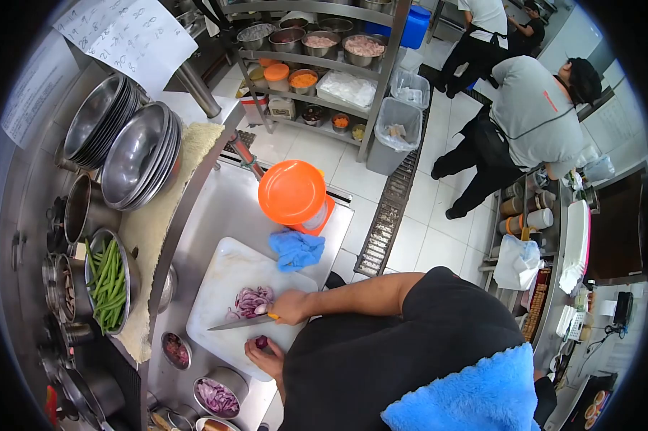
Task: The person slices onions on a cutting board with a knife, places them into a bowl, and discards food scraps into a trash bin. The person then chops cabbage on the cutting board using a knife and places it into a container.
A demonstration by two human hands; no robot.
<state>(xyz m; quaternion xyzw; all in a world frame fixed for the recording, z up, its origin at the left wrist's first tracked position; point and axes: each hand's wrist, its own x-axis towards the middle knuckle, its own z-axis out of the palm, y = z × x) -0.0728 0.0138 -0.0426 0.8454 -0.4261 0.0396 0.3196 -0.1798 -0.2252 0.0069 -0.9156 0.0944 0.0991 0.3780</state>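
- Right hand (289, 307) with fingers curled tight round the yellow handle of a knife (239, 324), blade low over the white cutting board (220, 280).
- Left hand (268, 360) with fingers bent round a dark red onion piece (261, 343), by the board's near left corner.
- Sliced red onion (253, 300) in a pile mid-board, just beside the blade.
- Past the board's left edge, a steel pot (239, 382) with lots of cut purple onion (216, 398) inside.
- Off the far left corner, a small steel bowl (187, 355) with reddish bits, too small to name.
- On the ledge along the worktop's far edge, a steel bowl (132, 281) of long green beans (108, 287), near stacked shiny bowls (133, 158).
- At the worktop's right end, a round orange dish (291, 192); between dish and board, a blue cloth (296, 250).
- Past that end, a rack (378, 86) with bowls of pale pink pieces (363, 47) and orange bits (304, 80).
- Above the ledge, white paper (126, 43) with handwritten numbers, a 20 among them; on a second paper (38, 93), writing too small to read.
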